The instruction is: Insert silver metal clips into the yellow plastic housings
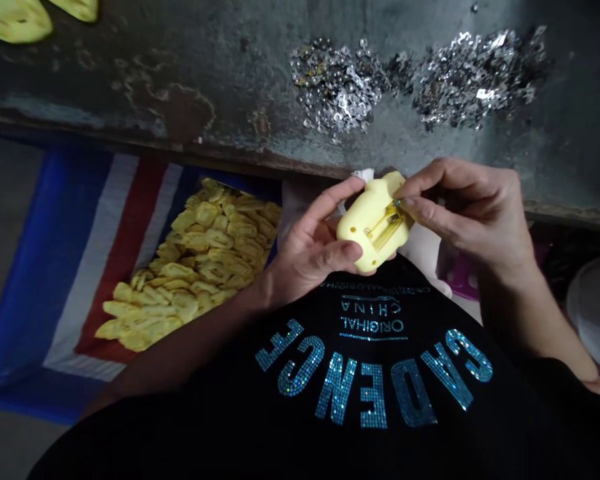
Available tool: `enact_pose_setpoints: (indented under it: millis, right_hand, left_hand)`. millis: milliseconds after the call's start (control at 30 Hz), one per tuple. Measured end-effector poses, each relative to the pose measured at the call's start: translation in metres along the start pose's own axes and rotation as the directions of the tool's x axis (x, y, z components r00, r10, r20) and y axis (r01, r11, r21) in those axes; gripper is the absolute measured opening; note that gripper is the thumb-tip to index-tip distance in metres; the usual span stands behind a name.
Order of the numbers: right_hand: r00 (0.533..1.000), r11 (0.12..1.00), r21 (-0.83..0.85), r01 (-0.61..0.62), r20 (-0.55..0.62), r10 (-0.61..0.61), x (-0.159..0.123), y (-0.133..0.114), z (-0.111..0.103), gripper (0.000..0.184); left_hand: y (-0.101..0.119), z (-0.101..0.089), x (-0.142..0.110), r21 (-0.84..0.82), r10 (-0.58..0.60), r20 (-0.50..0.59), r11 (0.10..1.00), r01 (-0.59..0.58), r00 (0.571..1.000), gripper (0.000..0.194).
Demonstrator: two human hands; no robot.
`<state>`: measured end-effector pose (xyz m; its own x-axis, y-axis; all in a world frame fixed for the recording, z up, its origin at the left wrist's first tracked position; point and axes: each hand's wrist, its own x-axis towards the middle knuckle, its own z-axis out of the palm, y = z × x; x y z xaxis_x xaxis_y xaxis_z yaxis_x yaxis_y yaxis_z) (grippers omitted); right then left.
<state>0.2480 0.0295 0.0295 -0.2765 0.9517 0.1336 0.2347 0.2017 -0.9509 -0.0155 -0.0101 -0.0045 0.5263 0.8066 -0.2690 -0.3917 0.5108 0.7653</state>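
Note:
My left hand (315, 250) is closed around a yellow plastic casing (363, 217), thumb on its near end and fingers behind. A rectangular battery slot with small metal contacts shows on the side facing me, with small holes near the casing's corners. At the casing's upper right, my right hand (473, 207) pinches with thumb and index finger against the edge of the slot. Something tiny lies between those fingertips, too small and too covered to name. The casing is tilted, held above my lap just in front of the table edge.
Two piles of small shiny metal contact plates (337, 87) (480, 77) lie on the worn metal table (245, 73). More yellow pieces (17, 20) sit at its far left. Lower left, a blue crate (17, 280) lined with striped cloth (110, 253) holds many yellow plastic parts (195, 260).

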Motion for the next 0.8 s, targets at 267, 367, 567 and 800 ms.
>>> enact_pose_setpoints:
  millis: [267, 367, 567, 800]
  right_hand:
    - [0.999, 0.993, -0.118, 0.004, -0.031, -0.008, -0.002, -0.006, 0.003, 0.005]
    - [0.997, 0.972, -0.232, 0.029, -0.057, -0.043, -0.006, -0.012, 0.006, 0.005]
    - [0.984, 0.925, -0.369, 0.091, -0.107, -0.139, -0.013, -0.015, 0.012, 0.005]
    - [0.958, 0.903, -0.394, 0.170, -0.147, -0.245, -0.019, -0.010, 0.012, 0.012]
  left_hand:
    - [-0.001, 0.002, -0.002, 0.007, -0.007, -0.009, 1.000, 0.007, 1.000, 0.095]
    - [-0.001, 0.003, -0.001, 0.015, 0.000, -0.016, 1.000, 0.000, 1.000, 0.098]
    - [0.001, 0.005, 0.001, -0.018, 0.006, 0.012, 1.000, -0.005, 1.000, 0.091]
    - [-0.001, 0.004, 0.003, -0.064, 0.007, 0.023, 0.998, -0.006, 1.000, 0.090]
